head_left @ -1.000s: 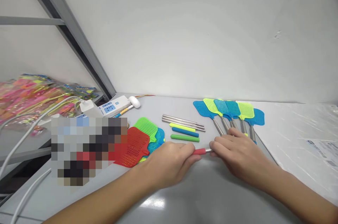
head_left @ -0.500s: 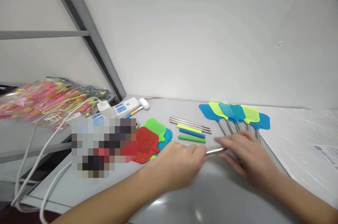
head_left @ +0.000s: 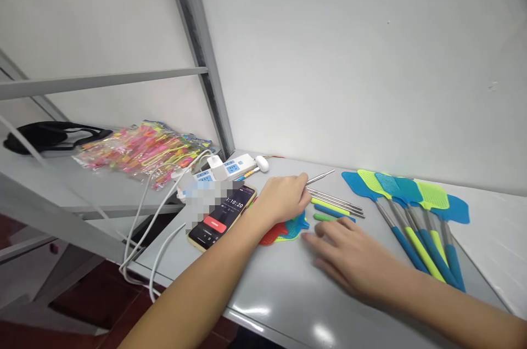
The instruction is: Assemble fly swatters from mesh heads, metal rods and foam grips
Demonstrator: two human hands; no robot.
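My left hand (head_left: 286, 198) is closed on a metal rod (head_left: 321, 176), whose thin end sticks out to the right, above the loose rods. Below that hand lie swatter heads, a red one (head_left: 272, 235) and a blue one (head_left: 300, 224), partly covered by my wrist. My right hand (head_left: 346, 255) holds nothing, its fingers apart and slightly blurred beside the green handle grip (head_left: 324, 217). A yellow grip (head_left: 331, 205) and a blue grip (head_left: 329, 210) lie behind it, along with several metal rods (head_left: 343, 204).
Several swatters (head_left: 432, 239) with handles lie fanned out at the right. On the left are a phone (head_left: 226, 214), a power strip (head_left: 230, 168) with white cables, and a white rounded object (head_left: 262, 163). Bagged colourful items (head_left: 152, 146) rest on the shelf beyond a metal post (head_left: 206, 63).
My right hand has come off the rod and moved toward the grips. My left hand has carried the rod back toward the loose rods. The view has swung left.
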